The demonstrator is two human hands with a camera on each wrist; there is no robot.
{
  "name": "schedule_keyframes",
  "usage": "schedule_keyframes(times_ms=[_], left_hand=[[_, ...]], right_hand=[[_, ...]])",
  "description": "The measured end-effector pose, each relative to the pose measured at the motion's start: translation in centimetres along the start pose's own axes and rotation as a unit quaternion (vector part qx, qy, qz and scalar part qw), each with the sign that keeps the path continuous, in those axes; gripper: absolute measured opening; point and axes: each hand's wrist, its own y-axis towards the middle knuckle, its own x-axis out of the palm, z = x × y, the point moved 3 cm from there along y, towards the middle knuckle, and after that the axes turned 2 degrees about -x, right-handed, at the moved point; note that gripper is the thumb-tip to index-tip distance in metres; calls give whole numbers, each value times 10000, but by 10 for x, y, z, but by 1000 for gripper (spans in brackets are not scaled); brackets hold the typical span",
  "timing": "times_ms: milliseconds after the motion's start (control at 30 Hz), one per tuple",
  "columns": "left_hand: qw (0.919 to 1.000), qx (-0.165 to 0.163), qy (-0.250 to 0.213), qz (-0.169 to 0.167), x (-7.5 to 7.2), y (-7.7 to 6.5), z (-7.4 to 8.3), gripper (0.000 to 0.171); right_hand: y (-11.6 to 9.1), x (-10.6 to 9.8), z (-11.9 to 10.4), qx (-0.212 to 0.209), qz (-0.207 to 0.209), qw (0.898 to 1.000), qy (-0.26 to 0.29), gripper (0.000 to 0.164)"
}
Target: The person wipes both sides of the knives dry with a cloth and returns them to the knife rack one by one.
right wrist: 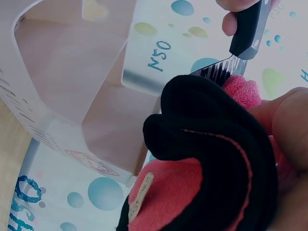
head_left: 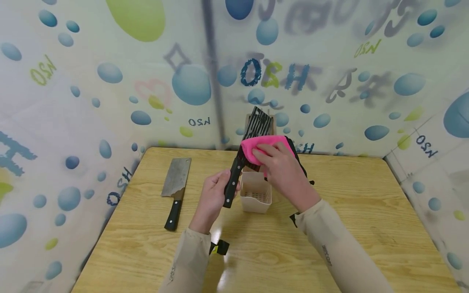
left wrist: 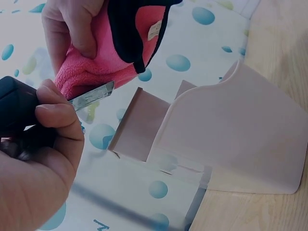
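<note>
My left hand [head_left: 213, 195] grips the black riveted handle of a slotted turner [head_left: 257, 124], which tilts upward over the table with its broad slotted blade away from me. In my right hand [head_left: 282, 167] is a bunched pink cloth [head_left: 264, 143] with black edging, held against the lower blade near the handle. The cloth [left wrist: 91, 72] hides part of the blade in the left wrist view. Below and behind both hands stands a pale plastic utensil holder [head_left: 255, 203] with a slotted bottom. A cleaver [head_left: 176, 179] with a black handle lies to the left.
The wooden table [head_left: 121, 244] ends at the back against a patterned wall covering [head_left: 110, 97] with blue drops. In the left wrist view the holder's side wall [left wrist: 231, 134] and a smaller back compartment [left wrist: 142, 122] show close to the left hand.
</note>
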Motion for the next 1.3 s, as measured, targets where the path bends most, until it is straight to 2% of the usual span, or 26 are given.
schedule_keyframes(times_ms=[200,433,567,800,1067,1300], left_hand=[[9999,-88,-80,-5,-1,-1,0,47],[9997,-87,-159,162,-6,1,1,45],[9995,-96,-224,221,-8,1,4,44],[9993,-130,-320,156,-8,2,7,44],[9997,-130,-185,33,-8,1,6,45],[9999,22,-83,-110,-8,0,5,45]], right_hand=[[-3,3,-3,-20,13,9999,157,49],[-8,5,-11,7,154,9992,368,48],[-9,4,-15,-57,93,9993,366,48],[-10,1,-17,-72,44,9993,357,48],[-9,-2,-12,-71,26,9998,173,49],[-5,-4,-3,67,12,9998,181,44]])
